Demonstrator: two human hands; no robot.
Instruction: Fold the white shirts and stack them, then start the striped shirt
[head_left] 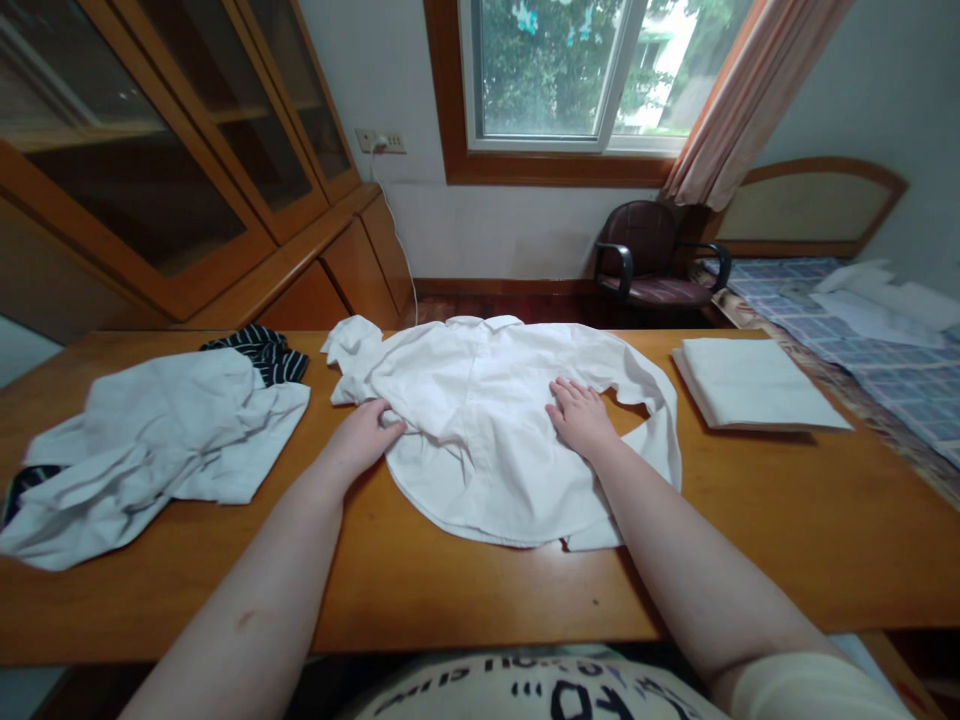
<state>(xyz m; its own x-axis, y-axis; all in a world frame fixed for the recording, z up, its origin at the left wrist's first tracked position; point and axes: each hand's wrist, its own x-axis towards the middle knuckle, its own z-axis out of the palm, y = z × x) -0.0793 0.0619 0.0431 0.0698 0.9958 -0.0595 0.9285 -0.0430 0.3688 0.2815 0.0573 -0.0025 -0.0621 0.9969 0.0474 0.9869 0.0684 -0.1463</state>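
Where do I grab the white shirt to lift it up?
Take the white shirt by its curved bottom hem, coming from your side of the table. That edge lies flat and nearest your left hand and right hand; the far sleeve is bunched up.

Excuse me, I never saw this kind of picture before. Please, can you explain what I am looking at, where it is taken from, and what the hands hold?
This picture comes from a camera worn on a person's head, looking down. The arms are that person's own. The left hand touches the edge of a white shirt, and the right hand lies flat on it. The shirt lies on a wooden table, between a crumpled white garment and a folded white cloth.
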